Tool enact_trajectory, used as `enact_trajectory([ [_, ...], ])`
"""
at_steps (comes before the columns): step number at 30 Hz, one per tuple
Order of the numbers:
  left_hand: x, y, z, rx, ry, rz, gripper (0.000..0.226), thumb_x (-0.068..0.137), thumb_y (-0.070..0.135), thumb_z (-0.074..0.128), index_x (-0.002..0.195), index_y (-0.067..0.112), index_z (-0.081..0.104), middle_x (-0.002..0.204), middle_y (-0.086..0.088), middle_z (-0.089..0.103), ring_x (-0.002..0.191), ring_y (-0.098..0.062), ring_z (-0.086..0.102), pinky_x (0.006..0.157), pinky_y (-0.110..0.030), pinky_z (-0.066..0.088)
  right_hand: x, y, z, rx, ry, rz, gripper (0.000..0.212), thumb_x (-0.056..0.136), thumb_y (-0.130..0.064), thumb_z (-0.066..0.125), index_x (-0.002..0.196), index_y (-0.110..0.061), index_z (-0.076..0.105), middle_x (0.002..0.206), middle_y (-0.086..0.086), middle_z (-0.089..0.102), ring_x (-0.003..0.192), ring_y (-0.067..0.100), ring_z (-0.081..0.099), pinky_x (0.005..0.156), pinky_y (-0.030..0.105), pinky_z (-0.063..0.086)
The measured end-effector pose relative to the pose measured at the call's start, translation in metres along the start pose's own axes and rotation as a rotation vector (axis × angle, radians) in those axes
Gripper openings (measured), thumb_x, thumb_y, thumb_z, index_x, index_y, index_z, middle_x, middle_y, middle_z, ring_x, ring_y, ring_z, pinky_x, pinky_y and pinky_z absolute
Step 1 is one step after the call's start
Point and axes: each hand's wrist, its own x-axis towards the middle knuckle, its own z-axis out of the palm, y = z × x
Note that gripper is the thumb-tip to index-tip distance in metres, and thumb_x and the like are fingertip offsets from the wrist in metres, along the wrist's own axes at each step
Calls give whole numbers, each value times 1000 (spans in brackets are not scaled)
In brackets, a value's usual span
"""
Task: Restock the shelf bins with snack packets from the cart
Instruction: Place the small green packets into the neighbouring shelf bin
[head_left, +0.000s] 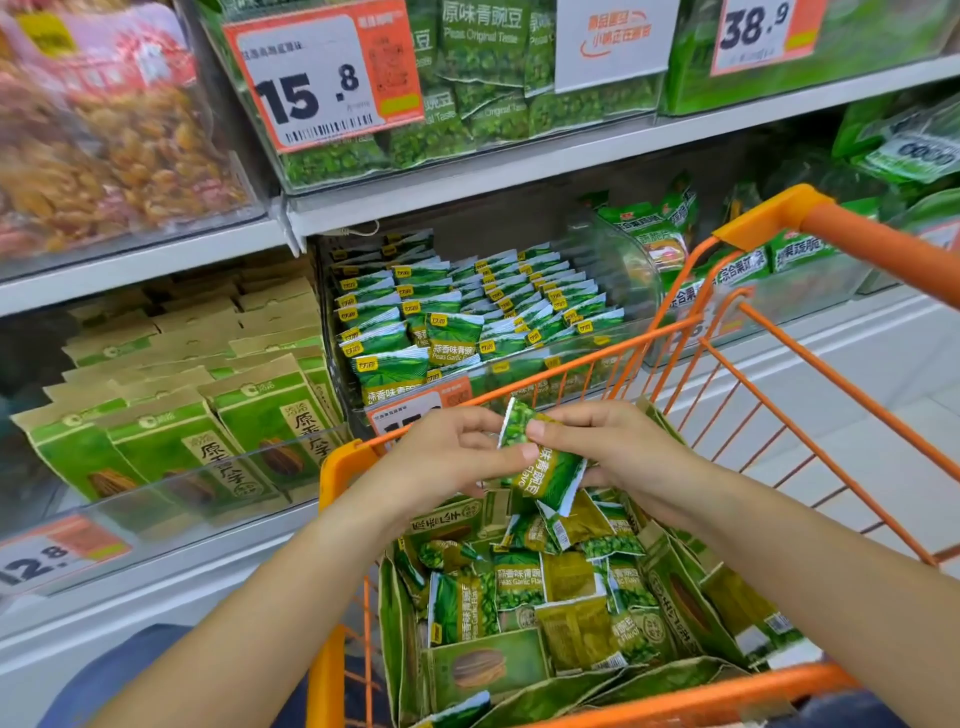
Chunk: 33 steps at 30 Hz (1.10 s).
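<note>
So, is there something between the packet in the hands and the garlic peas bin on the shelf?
Only the cart's front rim lies between the packet and the open-topped garlic peas bin. Both hands, left and right, hold it above the rim.

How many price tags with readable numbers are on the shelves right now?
3. The 15.8 tag hangs on the upper bin at left, the 38.9 tag at upper right, and the 12.8 tag at lower left. Another tag behind the cart is partly hidden.

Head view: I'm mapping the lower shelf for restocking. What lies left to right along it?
Sunflower seed bags → garlic pea packet bin → mixed veggie crisp packets, partly behind the orange cart.
</note>
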Motion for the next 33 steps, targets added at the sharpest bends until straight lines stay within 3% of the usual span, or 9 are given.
enact_trajectory([
  [3,3,-4,7,-137,113,24,14,83,21,72,92,10,69,80,1,72,58,1,61,50,-11,43,-2,-2,2,162,84,34,28,80,-27,71,103,-12,69,96,5,74,86,15,71,83,35,57],
  [6,6,-10,9,-417,179,-22,15,82,24,71,87,11,66,86,4,71,79,-10,64,65,-18,50,-6,-3,0,219,49,83,45,69,-33,76,109,-14,66,104,-1,73,97,13,70,87,33,56],
  [9,7,-13,10,-501,138,-43,36,72,31,74,95,5,63,103,-9,70,94,-20,65,73,-25,55,-6,0,0,213,88,73,27,80,-23,74,104,-13,67,97,-1,73,90,12,71,80,27,58],
  [12,7,-8,8,-273,238,98,37,79,24,75,112,13,61,120,-5,65,97,-13,67,76,-20,54,-3,-1,-2,50,199,-10,6,88,-18,68,93,-17,66,84,2,68,77,12,70,73,26,58],
  [15,6,3,-5,322,353,394,45,81,26,76,121,29,55,123,12,59,108,-5,56,87,-21,48,-3,-4,-6,-504,257,-191,18,89,-26,66,75,-32,56,77,-6,62,77,17,64,73,36,50],
  [19,5,20,-6,991,278,424,35,86,40,68,120,33,60,110,6,66,107,-15,56,77,-28,38,-8,-9,3,-768,314,-297,6,91,-33,62,93,-30,57,79,-18,57,83,11,63,69,30,49],
  [22,12,37,-18,961,451,460,21,88,35,66,108,28,67,101,3,71,97,-21,62,72,-30,43,-6,-9,6,-704,354,-293,20,95,-31,56,114,-28,60,94,-18,62,87,7,62,79,34,53],
  [26,52,65,-52,800,658,425,19,88,29,69,103,18,69,100,-1,71,94,-24,64,79,-33,45,-7,-6,4,-774,363,-311,19,97,-28,51,113,-28,61,99,-14,63,89,6,60,80,36,53],
  [33,107,65,-68,1117,374,166,26,95,30,59,96,5,66,89,-14,67,82,-31,61,62,-31,38,-4,1,4,-941,270,-275,15,96,-29,49,105,-35,61,97,-14,60,83,7,61,73,30,50],
])
